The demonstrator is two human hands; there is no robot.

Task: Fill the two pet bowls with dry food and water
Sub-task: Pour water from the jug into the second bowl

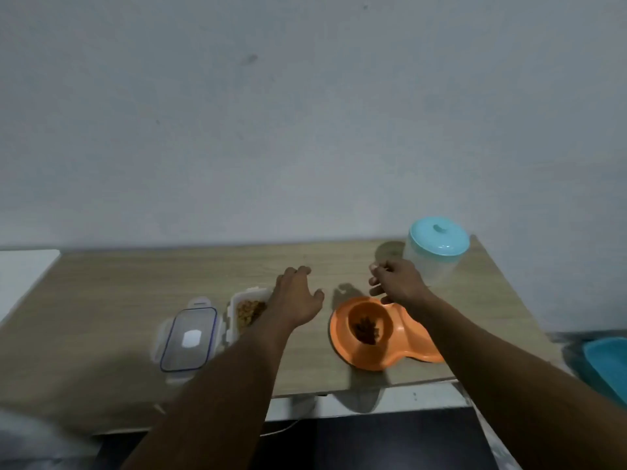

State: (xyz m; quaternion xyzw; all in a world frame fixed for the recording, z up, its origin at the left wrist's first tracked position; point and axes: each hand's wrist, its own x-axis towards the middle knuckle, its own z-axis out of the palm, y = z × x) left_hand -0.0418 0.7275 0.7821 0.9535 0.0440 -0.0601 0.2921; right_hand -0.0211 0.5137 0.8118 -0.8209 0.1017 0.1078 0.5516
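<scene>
**Left hand [298,300] open by the food box, right hand [397,283] near the jug**

Left hand is spread flat with relaxed fingers, holding nothing, over the worktop [118,293] just right of the food box [249,312]; its wrist overlaps the box's right edge. Right hand has fingers loosely curled; the view is blurry, but it seems to hold nothing. It sits between the jug [436,262] and the orange double pet bowl [383,359], above the bowl's far rim.

The pet bowl sits near the worktop's front edge, right of centre. Its left well holds dark kibble [366,329]; the right well is hidden under the right forearm. The food box is uncovered, with tan kibble inside. Its clear lid [188,337] lies flat just left of it. The jug stands upright at the back right with its teal lid [439,235] on. A teal tub [610,364] shows at the right edge, off the worktop.
</scene>
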